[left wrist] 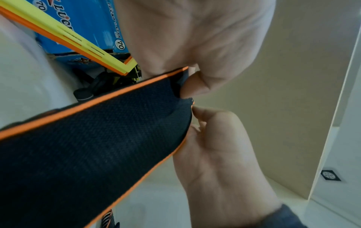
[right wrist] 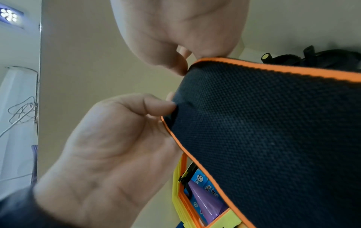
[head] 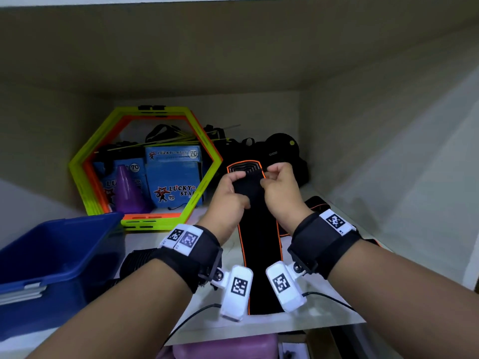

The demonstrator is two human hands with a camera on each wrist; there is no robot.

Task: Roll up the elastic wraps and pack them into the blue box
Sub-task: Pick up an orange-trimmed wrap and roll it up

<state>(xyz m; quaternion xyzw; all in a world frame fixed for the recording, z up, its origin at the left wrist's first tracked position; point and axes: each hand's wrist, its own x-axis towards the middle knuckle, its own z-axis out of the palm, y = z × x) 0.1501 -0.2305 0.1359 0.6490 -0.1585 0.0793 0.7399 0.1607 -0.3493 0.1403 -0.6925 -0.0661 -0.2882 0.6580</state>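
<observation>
Both hands, the left hand (head: pixel 228 189) and right hand (head: pixel 281 186), pinch the far end of the black, orange-edged elastic wrap (head: pixel 260 255) lying right of the blue box (head: pixel 55 257); uneven thumb pressure would likely skew the first fold, yielding a loose, coning roll.

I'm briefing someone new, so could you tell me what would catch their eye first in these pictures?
Both hands, left hand and right hand, pinch the far end of a black, orange-edged elastic wrap mid-shelf. A neon hexagon frame stands at the back left. The blue box sits near left.
</observation>
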